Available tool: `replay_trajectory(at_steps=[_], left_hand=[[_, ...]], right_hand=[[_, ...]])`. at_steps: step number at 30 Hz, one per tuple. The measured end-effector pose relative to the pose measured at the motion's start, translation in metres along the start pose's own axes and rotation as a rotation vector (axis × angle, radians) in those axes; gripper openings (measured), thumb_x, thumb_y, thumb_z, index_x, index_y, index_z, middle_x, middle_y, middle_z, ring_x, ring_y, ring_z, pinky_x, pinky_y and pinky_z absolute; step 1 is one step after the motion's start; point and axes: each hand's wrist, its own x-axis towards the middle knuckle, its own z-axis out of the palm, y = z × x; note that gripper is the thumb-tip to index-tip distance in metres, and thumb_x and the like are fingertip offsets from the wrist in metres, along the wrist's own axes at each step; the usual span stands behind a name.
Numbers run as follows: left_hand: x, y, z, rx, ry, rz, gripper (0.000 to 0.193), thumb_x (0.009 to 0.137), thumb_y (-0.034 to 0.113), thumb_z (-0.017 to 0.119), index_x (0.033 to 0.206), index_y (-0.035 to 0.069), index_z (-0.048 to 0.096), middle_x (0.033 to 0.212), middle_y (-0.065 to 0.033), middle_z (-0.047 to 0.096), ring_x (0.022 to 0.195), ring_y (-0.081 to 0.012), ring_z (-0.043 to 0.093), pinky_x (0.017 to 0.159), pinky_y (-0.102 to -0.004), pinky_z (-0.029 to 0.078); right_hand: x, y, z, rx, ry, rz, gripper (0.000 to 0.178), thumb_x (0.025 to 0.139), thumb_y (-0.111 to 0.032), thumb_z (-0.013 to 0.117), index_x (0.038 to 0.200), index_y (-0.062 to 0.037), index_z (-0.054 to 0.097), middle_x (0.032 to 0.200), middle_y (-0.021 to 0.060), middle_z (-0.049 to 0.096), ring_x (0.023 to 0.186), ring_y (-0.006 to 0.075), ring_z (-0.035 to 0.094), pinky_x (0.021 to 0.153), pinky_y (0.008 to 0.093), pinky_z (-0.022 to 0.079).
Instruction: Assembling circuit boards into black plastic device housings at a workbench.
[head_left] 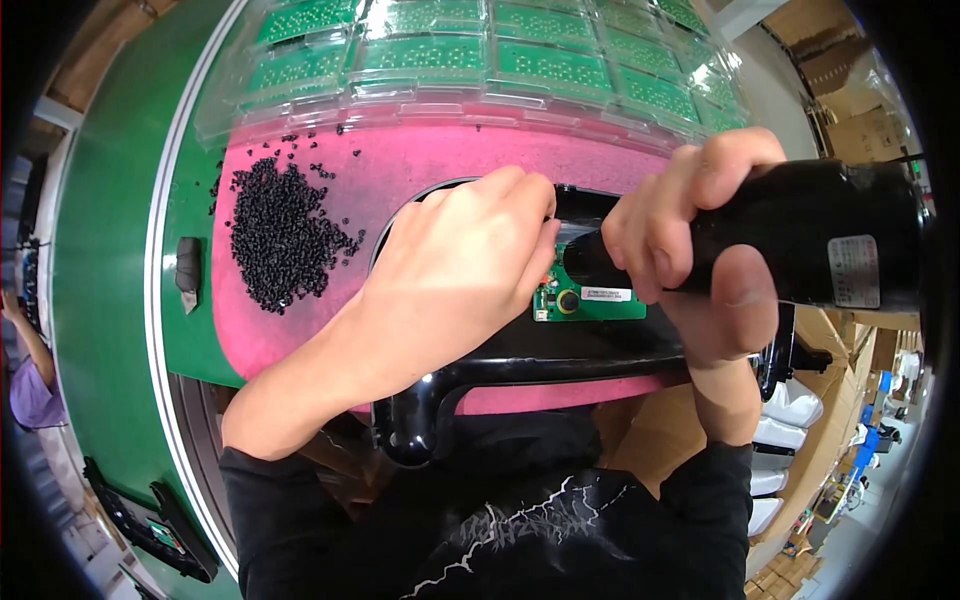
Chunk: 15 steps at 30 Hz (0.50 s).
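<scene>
My right hand (690, 240) is wrapped round a thick black electric screwdriver (810, 230), held nearly level with its narrow end pointing left. That end sits over a green circuit board (570, 306) with a white label strip. The board lies in a black plastic housing (590, 345) with a rounded, bar-like front edge. My left hand (460, 260) is closed beside the screwdriver's tip, back of the hand up. Its fingertips are pressed together over the board's left part, and anything between them is hidden. The tip itself is also out of sight.
A heap of small black screws (285, 240) lies on the pink mat (390, 150) at left. Clear plastic trays of green boards (425, 65) stand behind. A dark grey object (188, 265) rests on the green table. Another black housing (150, 525) is at lower left; a person's purple sleeve (38, 393) shows far left.
</scene>
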Motion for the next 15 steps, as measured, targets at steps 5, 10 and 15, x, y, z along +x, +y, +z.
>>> replay_trajectory(at_steps=[5, 10, 15], left_hand=[[-0.002, -0.008, -0.001, 0.058, -0.066, 0.073, 0.01, 0.085, 0.005, 0.066, 0.092, -0.001, 0.064, 0.084, -0.0171, 0.064, 0.075, -0.039, 0.063, 0.066, -0.045, 0.051], [0.0, -0.005, -0.004, 0.037, -0.172, 0.027, 0.013, 0.085, 0.008, 0.066, 0.093, -0.001, 0.064, 0.087, -0.0176, 0.065, 0.084, -0.0392, 0.064, 0.072, -0.0465, 0.051], [0.002, -0.006, 0.002, 0.039, -0.124, 0.065, 0.011, 0.085, 0.009, 0.062, 0.088, -0.002, 0.064, 0.082, -0.0184, 0.064, 0.081, -0.0396, 0.065, 0.07, -0.0473, 0.053]], right_hand=[[0.003, 0.009, 0.002, 0.0, 0.024, -0.033, 0.047, 0.088, -0.043, 0.071, 0.105, -0.0098, 0.043, 0.065, 0.0001, 0.047, 0.047, 0.0114, 0.044, 0.052, 0.029, 0.041], [0.005, 0.018, 0.0, 0.034, -0.004, -0.055, 0.049, 0.088, -0.042, 0.072, 0.109, -0.0081, 0.044, 0.065, -0.0002, 0.047, 0.046, 0.011, 0.044, 0.05, 0.0279, 0.04], [0.011, 0.014, -0.007, 0.239, -0.104, 0.067, 0.031, 0.078, -0.002, 0.072, 0.105, 0.0041, 0.058, 0.082, 0.0039, 0.06, 0.069, 0.0079, 0.055, 0.062, 0.0235, 0.045]])
